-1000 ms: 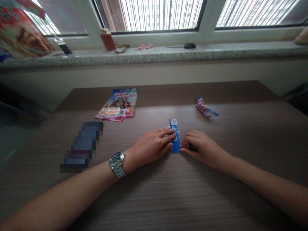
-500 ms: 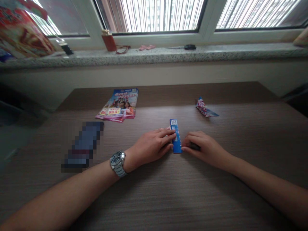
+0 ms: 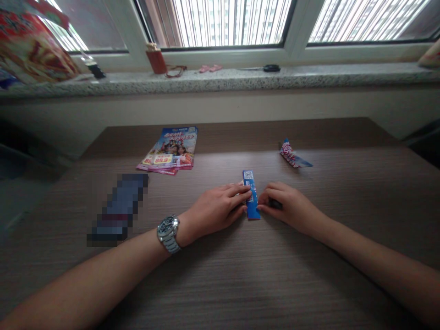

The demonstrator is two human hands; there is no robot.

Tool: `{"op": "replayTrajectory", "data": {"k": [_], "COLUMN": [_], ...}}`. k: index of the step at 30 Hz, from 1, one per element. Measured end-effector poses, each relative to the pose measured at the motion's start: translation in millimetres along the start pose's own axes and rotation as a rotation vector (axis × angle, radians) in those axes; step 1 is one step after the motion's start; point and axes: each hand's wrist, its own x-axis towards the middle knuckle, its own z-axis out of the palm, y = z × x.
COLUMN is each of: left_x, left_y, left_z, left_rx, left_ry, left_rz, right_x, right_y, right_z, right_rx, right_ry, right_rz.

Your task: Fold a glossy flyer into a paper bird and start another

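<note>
A leaflet folded into a narrow blue strip (image 3: pixel 253 211) with a QR code at its far end lies on the table in front of me. Flat across its left side rests my left hand (image 3: pixel 223 205), fingers stretched out and tips on the paper, hiding part of it. On the right, my right hand (image 3: pixel 287 201) has its fingers curled, with thumb and fingertips pinched together at the strip's near right edge. A silver watch (image 3: pixel 168 233) is on my left wrist.
A stack of printed leaflets (image 3: pixel 175 149) lies at the back left of the table, a pixelated dark flat object (image 3: pixel 120 208) nearer me. A folded paper piece (image 3: pixel 290 155) sits back right. Scissors (image 3: pixel 271 68) and a red container (image 3: pixel 156 61) are on the windowsill.
My right hand has shifted slightly left and away from me, its fingertips now against the strip's right edge. My left hand and the strip stay almost in place.
</note>
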Motion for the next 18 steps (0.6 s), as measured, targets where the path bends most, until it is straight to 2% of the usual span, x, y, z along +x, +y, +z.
{"op": "replayTrajectory", "data": {"k": [7,18], "left_x": [-0.4,-0.2], "left_y": [-0.1,0.8], "left_z": [0.5,-1.2], "left_rx": [-0.014,-0.025], "left_ry": [0.015,0.003], "left_rz": [-0.007,-0.016], "right_x": [-3.9,-7.1], "right_y": [-1.6,-7.0], "right_z": [-0.4,-4.0], "right_rx": [0.010,0.009], "right_ry": [-0.105,-0.159], "right_rz": [-0.036,-0.045]}}
